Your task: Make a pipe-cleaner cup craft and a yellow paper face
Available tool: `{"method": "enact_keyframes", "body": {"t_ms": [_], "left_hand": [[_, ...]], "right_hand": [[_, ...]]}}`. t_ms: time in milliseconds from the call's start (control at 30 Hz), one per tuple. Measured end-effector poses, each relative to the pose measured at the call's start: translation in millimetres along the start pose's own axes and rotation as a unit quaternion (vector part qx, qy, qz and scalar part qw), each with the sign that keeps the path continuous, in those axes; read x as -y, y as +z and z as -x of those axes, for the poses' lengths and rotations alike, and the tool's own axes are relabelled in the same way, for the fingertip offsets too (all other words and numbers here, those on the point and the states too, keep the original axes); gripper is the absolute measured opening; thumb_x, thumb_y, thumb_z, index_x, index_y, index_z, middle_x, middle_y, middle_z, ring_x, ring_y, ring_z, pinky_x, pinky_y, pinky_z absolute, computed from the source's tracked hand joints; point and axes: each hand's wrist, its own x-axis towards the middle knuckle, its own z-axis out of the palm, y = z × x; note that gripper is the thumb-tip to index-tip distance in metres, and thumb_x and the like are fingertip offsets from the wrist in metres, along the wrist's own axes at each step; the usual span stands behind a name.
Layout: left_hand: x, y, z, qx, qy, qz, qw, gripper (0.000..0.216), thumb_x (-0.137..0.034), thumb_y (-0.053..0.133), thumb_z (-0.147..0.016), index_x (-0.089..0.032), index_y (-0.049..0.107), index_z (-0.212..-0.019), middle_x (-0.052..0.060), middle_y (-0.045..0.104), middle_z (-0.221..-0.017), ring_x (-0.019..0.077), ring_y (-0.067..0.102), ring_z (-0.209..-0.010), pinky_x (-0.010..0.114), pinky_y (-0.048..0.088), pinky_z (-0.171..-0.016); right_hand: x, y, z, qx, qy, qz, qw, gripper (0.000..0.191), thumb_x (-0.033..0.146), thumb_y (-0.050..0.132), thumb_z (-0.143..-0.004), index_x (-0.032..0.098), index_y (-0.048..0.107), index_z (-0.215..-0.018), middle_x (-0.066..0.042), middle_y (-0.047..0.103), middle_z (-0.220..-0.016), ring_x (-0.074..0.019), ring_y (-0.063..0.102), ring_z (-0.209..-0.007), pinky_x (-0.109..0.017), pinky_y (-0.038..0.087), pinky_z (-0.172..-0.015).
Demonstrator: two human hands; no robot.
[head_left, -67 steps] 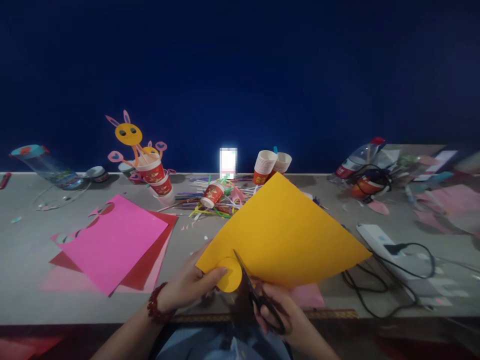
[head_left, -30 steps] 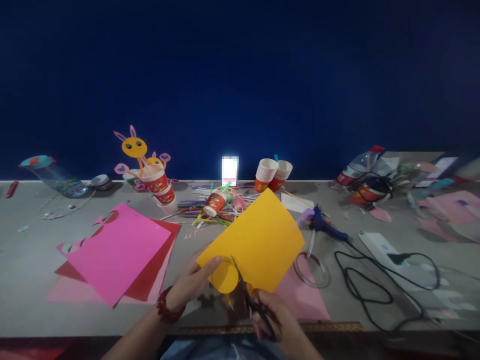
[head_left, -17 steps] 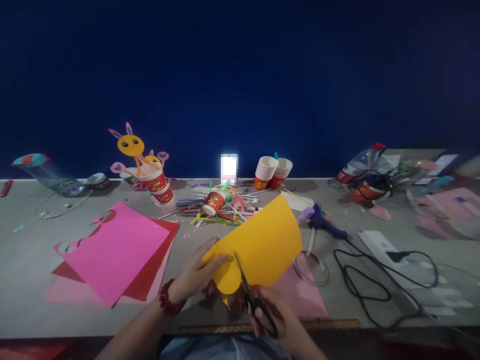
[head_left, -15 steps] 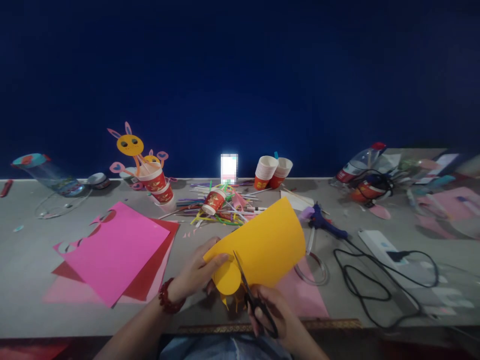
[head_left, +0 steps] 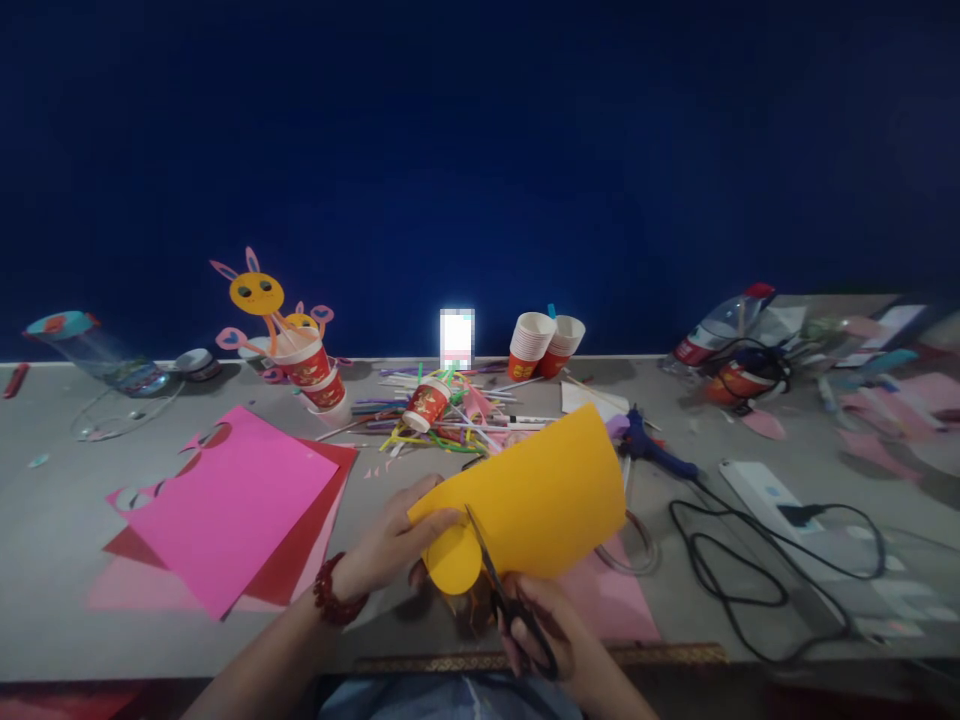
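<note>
Cutting round the circle [head_left: 454, 567], you look mostly done; its lower rim hangs free, while its top seems joined to the yellow sheet [head_left: 547, 490]; your left hand [head_left: 391, 535] pinches the sheet's left end, overlapping the circle's top; your right hand [head_left: 553, 615] grasps the scissors [head_left: 495, 577], blades just beside the circle's right edge.

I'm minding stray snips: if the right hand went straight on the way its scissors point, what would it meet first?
Most likely the yellow sheet, which the scissors in the right hand overlap in view; depth is unclear.
</note>
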Motion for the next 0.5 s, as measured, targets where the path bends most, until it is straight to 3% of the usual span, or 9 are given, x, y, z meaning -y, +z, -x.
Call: {"method": "enact_keyframes", "body": {"t_ms": [300, 500], "left_hand": [[3.8, 0.0, -4.4, 0.016, -0.004, 0.025, 1.0, 0.037, -0.055, 0.059, -0.093, -0.019, 0.052, -0.092, -0.002, 0.057, -0.068, 0.0056, 0.046, -0.039, 0.015, 0.032, -0.031], [3.4, -0.5, -2.7, 0.023, 0.001, 0.02, 1.0, 0.036, -0.055, 0.059, -0.093, -0.019, 0.052, -0.093, -0.003, 0.056, -0.068, 0.0054, 0.045, -0.039, 0.015, 0.032, -0.031]], "right_hand": [[-27.8, -4.0, -2.2, -0.024, -0.012, -0.011, 1.0, 0.058, 0.077, 0.061, -0.077, 0.022, 0.044, -0.072, 0.005, 0.045, -0.062, -0.0077, 0.041, -0.046, -0.02, 0.035, -0.043], [-18.0, -1.9, 0.0, -0.017, -0.009, -0.003, 1.0, 0.057, 0.077, 0.062, -0.077, 0.022, 0.046, -0.076, 0.005, 0.045, -0.064, -0.008, 0.042, -0.047, -0.02, 0.036, -0.044]]}}
